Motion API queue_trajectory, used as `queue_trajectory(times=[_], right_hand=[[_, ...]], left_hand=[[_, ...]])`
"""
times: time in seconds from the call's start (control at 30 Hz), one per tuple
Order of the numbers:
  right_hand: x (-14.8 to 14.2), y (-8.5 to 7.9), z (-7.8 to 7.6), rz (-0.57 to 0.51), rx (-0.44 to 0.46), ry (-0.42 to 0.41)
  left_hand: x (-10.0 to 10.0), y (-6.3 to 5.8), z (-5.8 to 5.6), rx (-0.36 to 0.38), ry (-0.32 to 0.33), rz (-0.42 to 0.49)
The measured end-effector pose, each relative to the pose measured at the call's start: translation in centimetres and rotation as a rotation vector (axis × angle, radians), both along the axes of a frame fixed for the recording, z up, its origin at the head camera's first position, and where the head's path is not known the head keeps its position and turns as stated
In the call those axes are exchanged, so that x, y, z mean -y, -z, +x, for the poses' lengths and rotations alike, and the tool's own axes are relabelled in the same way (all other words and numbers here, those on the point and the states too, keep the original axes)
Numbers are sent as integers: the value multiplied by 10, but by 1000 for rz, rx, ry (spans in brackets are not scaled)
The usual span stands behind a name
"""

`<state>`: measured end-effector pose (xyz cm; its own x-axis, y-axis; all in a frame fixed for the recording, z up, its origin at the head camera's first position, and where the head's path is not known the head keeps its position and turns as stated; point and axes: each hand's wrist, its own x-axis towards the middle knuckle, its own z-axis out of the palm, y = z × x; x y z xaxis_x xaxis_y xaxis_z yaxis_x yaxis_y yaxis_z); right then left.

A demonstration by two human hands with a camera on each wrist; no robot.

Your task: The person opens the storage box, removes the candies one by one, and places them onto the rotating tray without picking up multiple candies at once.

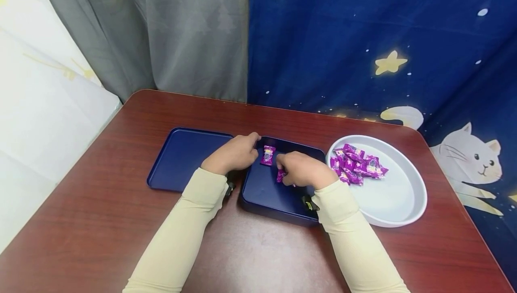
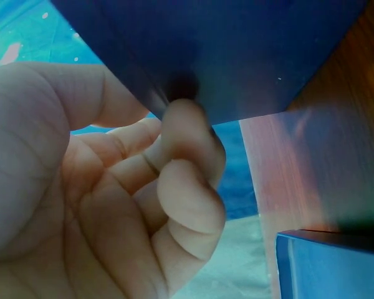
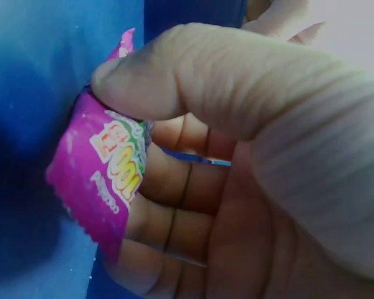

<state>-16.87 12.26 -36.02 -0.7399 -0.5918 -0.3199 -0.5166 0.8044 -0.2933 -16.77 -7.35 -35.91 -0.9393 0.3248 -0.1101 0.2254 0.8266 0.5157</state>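
Observation:
A dark blue metal box [image 1: 266, 192] stands in the middle of the table, its inside facing up. My left hand [image 1: 238, 151] grips its far left corner; in the left wrist view the fingertips [image 2: 190, 134] press against the outer wall. Inside the box my right hand [image 1: 304, 169] pinches a purple wrapped candy [image 3: 100, 168] between thumb and fingers, close to the blue bottom. Another purple wrapped candy [image 1: 268, 155] lies flat in the box near the far left corner, between my two hands. My right hand hides part of the box's right side.
Right of the box, a round white tray [image 1: 397, 207] carries a heap of purple wrapped candies [image 1: 355, 165] on its left side. A flat blue lid [image 1: 177, 160] lies left of the box on the brown wooden table [image 1: 101, 221]. Grey and blue curtains [image 1: 315, 37] hang behind.

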Motion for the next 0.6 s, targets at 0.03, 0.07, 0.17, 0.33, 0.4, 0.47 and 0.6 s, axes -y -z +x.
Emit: queue_trajectory(times=[0.03,0.07,0.17,0.33,0.4,0.47,0.6], right_hand=[[0,-1,1,-1,-2,1],[-1,-2,1,0,-6,2],[-1,-4,2,-4,-9,5],[-4,-9,3,-14,-37,2],[-6,-13,4,-18,-51,7],[-8,-16,5,-27,-62,12],[-12,-23,7,-61,-104,8]], left_hand=[[0,0,0,0,-1,1],[0,0,0,-2,0,2],[0,0,0,2,-4,1],[0,-1,1,11,-12,2],[0,-1,1,9,-12,4],[0,-1,1,5,-11,4],[0,-1,1,0,-14,1]])
